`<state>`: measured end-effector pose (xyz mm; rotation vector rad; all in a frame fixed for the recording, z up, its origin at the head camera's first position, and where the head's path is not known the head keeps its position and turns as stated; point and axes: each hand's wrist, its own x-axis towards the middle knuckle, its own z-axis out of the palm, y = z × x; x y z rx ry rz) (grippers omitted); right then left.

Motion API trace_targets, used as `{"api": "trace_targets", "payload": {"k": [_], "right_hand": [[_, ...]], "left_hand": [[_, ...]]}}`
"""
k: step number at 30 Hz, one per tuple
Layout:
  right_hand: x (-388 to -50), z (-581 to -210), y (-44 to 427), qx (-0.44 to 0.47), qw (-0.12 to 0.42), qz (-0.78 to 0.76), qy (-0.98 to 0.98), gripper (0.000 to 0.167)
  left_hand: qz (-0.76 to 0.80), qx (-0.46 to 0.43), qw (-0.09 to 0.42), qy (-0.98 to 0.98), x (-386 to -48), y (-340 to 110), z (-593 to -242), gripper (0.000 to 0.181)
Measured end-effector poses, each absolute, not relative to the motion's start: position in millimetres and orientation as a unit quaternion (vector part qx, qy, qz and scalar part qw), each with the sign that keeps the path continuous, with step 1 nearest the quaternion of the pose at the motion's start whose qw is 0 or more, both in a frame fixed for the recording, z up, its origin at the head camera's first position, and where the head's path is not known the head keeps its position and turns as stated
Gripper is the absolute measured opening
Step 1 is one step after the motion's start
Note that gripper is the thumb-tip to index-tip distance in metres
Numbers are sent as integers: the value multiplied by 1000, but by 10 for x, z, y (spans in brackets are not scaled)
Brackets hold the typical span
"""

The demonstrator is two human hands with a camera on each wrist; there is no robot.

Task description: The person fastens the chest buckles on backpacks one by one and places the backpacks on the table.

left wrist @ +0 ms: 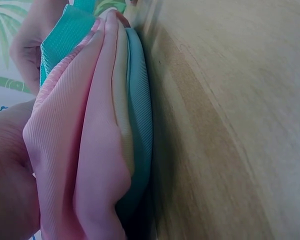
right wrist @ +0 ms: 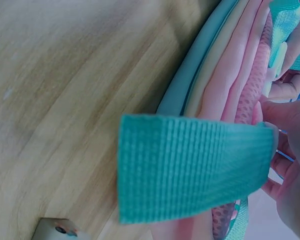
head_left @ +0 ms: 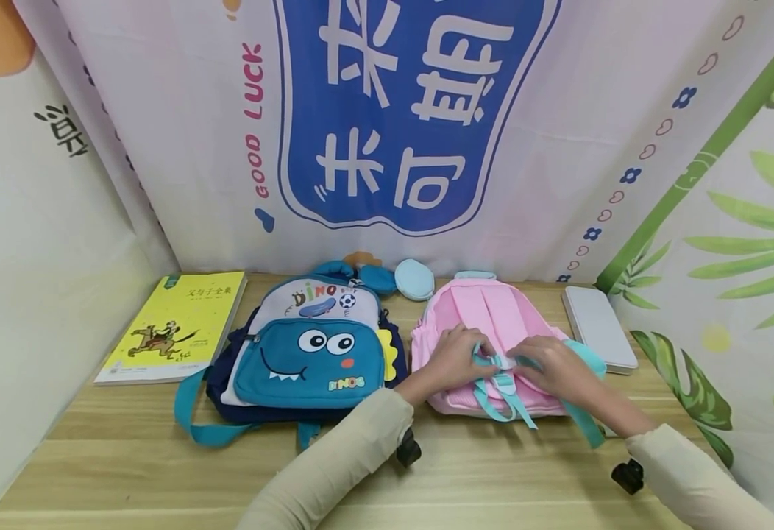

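Note:
A pink backpack (head_left: 489, 309) lies on the table with its shoulder-strap side up. Over its lower middle my two hands meet at a pale buckle (head_left: 505, 363) on teal webbing. From the left, my left hand (head_left: 455, 358) pinches the webbing beside the buckle. My right hand (head_left: 555, 366) pinches the buckle's other side; its fingertips are partly hidden. Just below, a teal strap adjuster (head_left: 504, 382) has loose strap ends hanging from it. In the right wrist view a wide teal strap (right wrist: 195, 170) crosses in front of the right hand (right wrist: 296, 155). Whether the buckle is fastened cannot be seen.
Left of the pink bag lies a blue dinosaur backpack (head_left: 310, 361), a yellow book (head_left: 175, 324) beyond it. Two small round pouches, one light blue (head_left: 415, 280), sit against the back curtain. A white flat case (head_left: 600, 329) lies at the right near the side curtain.

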<state>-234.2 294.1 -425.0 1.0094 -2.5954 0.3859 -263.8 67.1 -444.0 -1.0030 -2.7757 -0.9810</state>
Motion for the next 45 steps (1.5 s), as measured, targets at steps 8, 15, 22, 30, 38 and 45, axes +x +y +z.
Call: {"api": "trace_targets", "payload": {"k": [8, 15, 22, 30, 38, 45], "right_hand": [[-2340, -4258, 2916, 349, 149, 131, -916, 25], [-2339, -4214, 2927, 343, 139, 128, -920, 31], [-2335, -4178, 2916, 341, 141, 144, -918, 33], [-2358, -4128, 2899, 349, 171, 159, -907, 37], [-2381, -4073, 2781, 330, 139, 187, -915, 36], [-2431, -4021, 2614, 320, 124, 205, -917, 36]], "left_hand": [[-329, -320, 14, -888, -2654, 648, -4485, 20], [-371, -320, 12, -872, -2654, 648, -4411, 18], [-411, -304, 19, -859, -2647, 617, -4284, 13], [-419, -310, 38, -852, -2676, 537, -4158, 11], [-400, -327, 50, -855, -2688, 380, -4039, 13], [-396, -330, 47, -856, -2706, 126, -3973, 13]]}}
